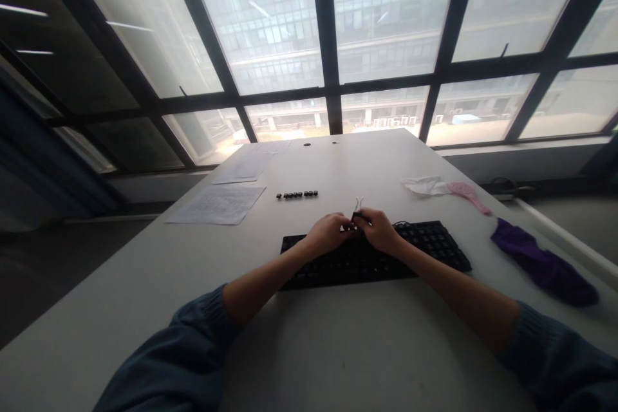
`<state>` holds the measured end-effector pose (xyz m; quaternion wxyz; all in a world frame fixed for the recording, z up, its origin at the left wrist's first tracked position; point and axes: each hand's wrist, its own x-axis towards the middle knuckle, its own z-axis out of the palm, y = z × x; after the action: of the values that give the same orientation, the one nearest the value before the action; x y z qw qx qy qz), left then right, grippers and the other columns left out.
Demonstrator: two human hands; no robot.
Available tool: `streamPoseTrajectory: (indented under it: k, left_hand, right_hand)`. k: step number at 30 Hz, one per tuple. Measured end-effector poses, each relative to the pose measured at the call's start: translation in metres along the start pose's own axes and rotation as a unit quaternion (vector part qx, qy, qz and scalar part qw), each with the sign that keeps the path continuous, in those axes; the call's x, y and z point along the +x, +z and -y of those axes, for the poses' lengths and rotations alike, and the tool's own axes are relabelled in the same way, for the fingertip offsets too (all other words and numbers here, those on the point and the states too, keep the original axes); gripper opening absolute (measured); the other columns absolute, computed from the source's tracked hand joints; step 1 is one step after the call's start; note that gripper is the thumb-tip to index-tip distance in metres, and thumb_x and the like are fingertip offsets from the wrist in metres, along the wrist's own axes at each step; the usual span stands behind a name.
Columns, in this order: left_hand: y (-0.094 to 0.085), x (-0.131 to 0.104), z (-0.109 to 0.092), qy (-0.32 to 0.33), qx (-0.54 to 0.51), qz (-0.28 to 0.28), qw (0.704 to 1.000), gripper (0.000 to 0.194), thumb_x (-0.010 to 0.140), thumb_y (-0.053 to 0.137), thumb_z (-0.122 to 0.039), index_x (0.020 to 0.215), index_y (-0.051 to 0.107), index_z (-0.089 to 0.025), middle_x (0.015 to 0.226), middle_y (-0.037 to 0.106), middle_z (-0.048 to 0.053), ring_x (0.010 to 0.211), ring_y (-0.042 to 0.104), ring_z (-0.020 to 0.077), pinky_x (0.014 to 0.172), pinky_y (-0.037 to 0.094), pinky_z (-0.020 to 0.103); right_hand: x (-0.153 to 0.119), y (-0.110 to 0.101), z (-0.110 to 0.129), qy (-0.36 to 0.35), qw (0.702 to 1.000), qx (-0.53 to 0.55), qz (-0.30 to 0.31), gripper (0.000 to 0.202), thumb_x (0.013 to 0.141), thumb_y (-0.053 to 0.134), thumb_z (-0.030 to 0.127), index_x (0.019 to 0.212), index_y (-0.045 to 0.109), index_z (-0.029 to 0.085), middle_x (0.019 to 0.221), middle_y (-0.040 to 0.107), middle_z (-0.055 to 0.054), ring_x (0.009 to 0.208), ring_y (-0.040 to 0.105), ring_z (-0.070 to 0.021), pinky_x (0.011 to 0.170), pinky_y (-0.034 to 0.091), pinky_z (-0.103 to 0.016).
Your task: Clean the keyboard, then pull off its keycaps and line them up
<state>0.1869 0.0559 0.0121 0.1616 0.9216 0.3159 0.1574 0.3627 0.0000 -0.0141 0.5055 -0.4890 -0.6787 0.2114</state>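
A black keyboard (338, 271) lies in front of me on the white table, with both my forearms across it. My right hand (379, 229) pinches a black binder clip (358, 214) over the keyboard's back edge, its two wire handles pointing up and away from me. Close against it, my left hand (329, 232) has its fingers pressed together at the keyboard's top rows. Whatever lies between the left fingertips is too small and dark to make out. Beyond the left hand, several black keycaps (298, 195) stand in a row on the table.
Printed paper sheets (217, 205) lie to the left on the white table (347, 347). On the right are a crumpled white cloth or tissue (425, 186), a pink hairbrush-like item (466, 194) and a purple cloth (541, 262). Large windows (386, 19) rise behind the table.
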Motion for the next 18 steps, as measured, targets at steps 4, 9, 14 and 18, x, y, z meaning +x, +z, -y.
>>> streamPoseTrajectory:
  k: [4,9,14,18]
  left_hand:
    - [0.008,-0.004,0.003,0.010,-0.007,-0.034,0.999,0.015,0.087,0.068,-0.035,0.090,0.076,-0.023,0.094,0.071,0.004,0.082,0.065,0.0180,0.076,0.049,0.027]
    - [0.012,-0.008,0.001,0.036,-0.002,-0.074,0.997,0.016,0.092,0.061,-0.032,0.097,0.074,-0.023,0.098,0.068,0.004,0.084,0.064,0.0173,0.078,0.050,0.028]
    - [0.012,-0.008,-0.001,0.031,-0.023,-0.099,0.994,0.015,0.093,0.059,-0.029,0.099,0.071,-0.023,0.098,0.066,0.003,0.080,0.064,0.0157,0.077,0.051,0.028]
    - [0.012,-0.007,-0.002,0.040,-0.046,-0.106,0.992,0.014,0.091,0.061,-0.027,0.101,0.070,-0.022,0.095,0.068,0.003,0.081,0.065,0.0162,0.074,0.051,0.027]
  right_hand:
    - [0.001,-0.001,-0.003,0.012,1.000,0.019,-0.001,0.021,0.086,0.054,0.026,0.069,0.062,0.017,0.064,0.062,0.000,0.063,0.054,-0.0151,0.060,0.040,-0.026]
    - [0.003,-0.002,-0.006,0.027,0.996,0.073,-0.031,0.023,0.086,0.056,0.032,0.071,0.064,0.017,0.065,0.065,-0.001,0.062,0.057,-0.0156,0.061,0.045,-0.026]
    - [0.003,-0.002,-0.004,0.040,0.991,0.113,-0.057,0.024,0.087,0.057,0.034,0.073,0.065,0.017,0.066,0.066,-0.002,0.063,0.060,-0.0163,0.061,0.047,-0.027]
    - [0.002,-0.001,-0.004,0.024,0.994,0.094,-0.056,0.023,0.088,0.056,0.032,0.074,0.065,0.017,0.066,0.064,-0.002,0.064,0.059,-0.0161,0.061,0.046,-0.027]
